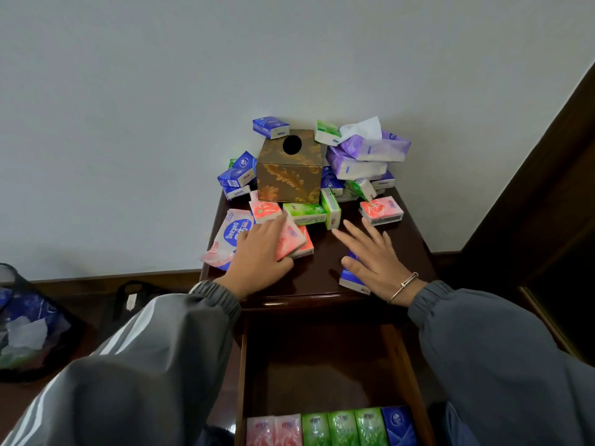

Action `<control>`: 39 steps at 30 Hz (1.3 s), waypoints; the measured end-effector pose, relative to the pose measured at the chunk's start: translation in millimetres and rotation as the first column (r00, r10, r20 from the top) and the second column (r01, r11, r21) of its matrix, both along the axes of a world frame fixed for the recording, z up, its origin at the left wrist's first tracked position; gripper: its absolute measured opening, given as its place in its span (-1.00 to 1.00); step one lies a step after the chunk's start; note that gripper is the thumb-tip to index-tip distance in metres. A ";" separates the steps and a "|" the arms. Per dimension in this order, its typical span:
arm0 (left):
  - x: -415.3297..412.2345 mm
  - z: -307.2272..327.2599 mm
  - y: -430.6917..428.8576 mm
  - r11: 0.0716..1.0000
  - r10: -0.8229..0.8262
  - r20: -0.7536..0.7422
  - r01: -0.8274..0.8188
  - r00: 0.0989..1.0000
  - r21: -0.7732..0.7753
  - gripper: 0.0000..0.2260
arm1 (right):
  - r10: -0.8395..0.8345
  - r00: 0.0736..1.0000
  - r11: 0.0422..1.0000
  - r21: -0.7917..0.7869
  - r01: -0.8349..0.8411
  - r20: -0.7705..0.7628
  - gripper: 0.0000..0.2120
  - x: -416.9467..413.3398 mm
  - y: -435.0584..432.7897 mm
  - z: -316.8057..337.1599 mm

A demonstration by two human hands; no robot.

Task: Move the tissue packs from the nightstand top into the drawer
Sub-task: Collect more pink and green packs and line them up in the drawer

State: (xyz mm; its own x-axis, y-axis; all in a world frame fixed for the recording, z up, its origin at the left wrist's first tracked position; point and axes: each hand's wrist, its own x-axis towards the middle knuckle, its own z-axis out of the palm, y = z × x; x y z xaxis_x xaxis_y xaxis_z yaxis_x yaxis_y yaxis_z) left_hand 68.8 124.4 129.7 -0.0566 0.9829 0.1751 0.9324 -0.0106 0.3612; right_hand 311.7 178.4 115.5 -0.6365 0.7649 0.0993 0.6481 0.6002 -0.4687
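Several small tissue packs in blue, green, pink and purple lie scattered on the dark wooden nightstand (325,275). My left hand (260,255) rests with straight fingers on a pink pack (291,241) stacked on another pink one. My right hand (373,255) lies flat, fingers spread, over a blue pack (349,280) near the front edge. Below, the open drawer (322,365) holds a row of pink, green and blue packs (331,428) along its front.
A brown and gold tissue box (289,175) stands at the back middle of the top, a blue pack on it. A pink Deeyeo wipes pouch (228,236) overhangs the left edge. A bin (29,326) stands on the floor at left. A dark wooden frame (547,204) rises at right.
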 end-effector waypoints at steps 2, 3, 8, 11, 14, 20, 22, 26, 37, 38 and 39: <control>6.5 -2.0 5.7 0.999 0.024 -0.087 -0.028 0.996 -0.036 -0.30 | -0.086 0.984 0.990 0.098 0.102 -0.159 -0.37 8.1 5.5 9.1; 8.7 -2.0 8.7 0.997 0.044 -0.136 -0.051 0.990 -0.049 -0.31 | -0.122 0.975 0.972 0.175 0.155 -0.188 -0.41 13.7 11.5 12.7; 20.3 -6.8 15.2 0.996 0.079 -0.346 -0.089 0.935 -0.013 -0.31 | -0.288 0.950 0.919 0.243 0.310 -0.122 -0.61 38.4 58.7 14.9; 21.7 -9.0 16.5 0.996 0.087 -0.301 -0.087 0.950 0.014 -0.32 | -0.310 0.951 0.928 0.216 0.304 -0.004 -0.58 40.5 84.6 19.6; 19.4 -9.3 16.0 0.998 0.068 -0.262 -0.066 0.963 0.016 -0.35 | -0.312 0.947 0.943 0.141 0.300 0.075 -0.57 36.4 94.5 20.0; 19.7 -3.3 15.7 1.000 0.003 -0.222 -0.005 0.975 -0.005 -0.32 | -0.275 0.922 0.957 0.168 0.235 0.273 -0.54 45.3 94.5 10.7; 20.0 -3.4 13.9 1.000 0.001 -0.194 -0.004 0.981 -0.015 -0.33 | -0.259 0.915 0.958 0.203 0.203 0.309 -0.57 49.1 95.1 13.5; 21.4 -1.5 9.2 0.998 0.023 -0.179 -0.033 0.984 -0.051 -0.36 | -0.207 0.945 0.973 0.157 0.171 0.254 -0.63 55.7 91.9 22.6; 15.7 -4.8 -11.4 0.994 -0.072 -0.149 0.057 0.986 -0.098 -0.32 | -0.173 0.983 0.969 0.171 0.180 -0.056 -0.69 15.3 68.2 45.4; 14.9 -5.1 -13.4 0.993 -0.076 -0.147 0.062 0.986 -0.097 -0.32 | -0.141 0.988 0.968 0.200 0.152 -0.068 -0.67 3.0 65.9 49.7; 14.3 -5.9 -15.8 0.994 -0.079 -0.143 0.067 0.987 -0.092 -0.32 | -0.119 0.991 0.966 0.223 0.129 -0.059 -0.64 -9.2 64.7 53.3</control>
